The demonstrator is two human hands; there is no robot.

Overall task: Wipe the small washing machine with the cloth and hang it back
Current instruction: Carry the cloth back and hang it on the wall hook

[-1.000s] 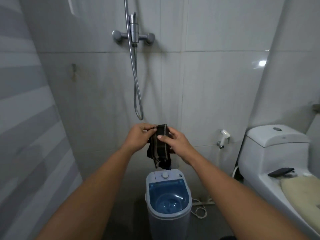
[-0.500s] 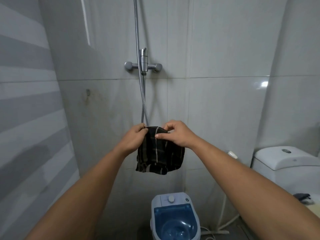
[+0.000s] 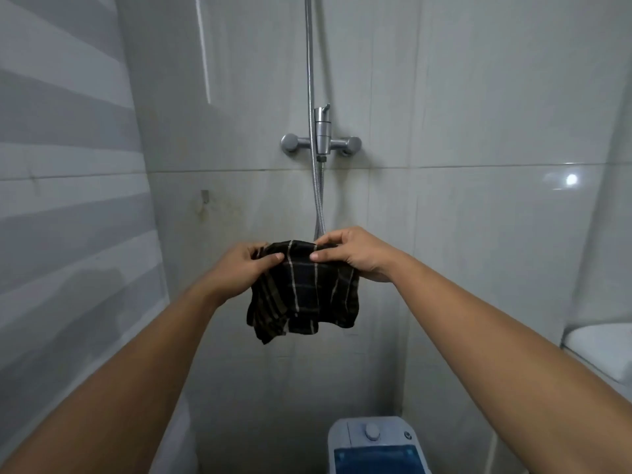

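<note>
A dark checked cloth [image 3: 304, 295] hangs in the air in front of the tiled wall, spread between both hands. My left hand [image 3: 239, 265] pinches its top left edge and my right hand [image 3: 352, 251] pinches its top right edge. Below, at the bottom edge of the view, only the top of the small washing machine [image 3: 372, 439] shows, pale grey with a white knob and a blue lid. The cloth is held well above it, just below the shower mixer [image 3: 321, 142].
The shower hose [image 3: 310, 80] runs down the wall behind the cloth. A small wall hook [image 3: 204, 196] sits on the tiles up and to the left. The toilet cistern [image 3: 602, 350] is at the right edge. A striped wall closes the left side.
My view has tilted upward, so the washing machine has sunk to the bottom edge. The bunched cloth has been opened out and spread wider between my hands.
</note>
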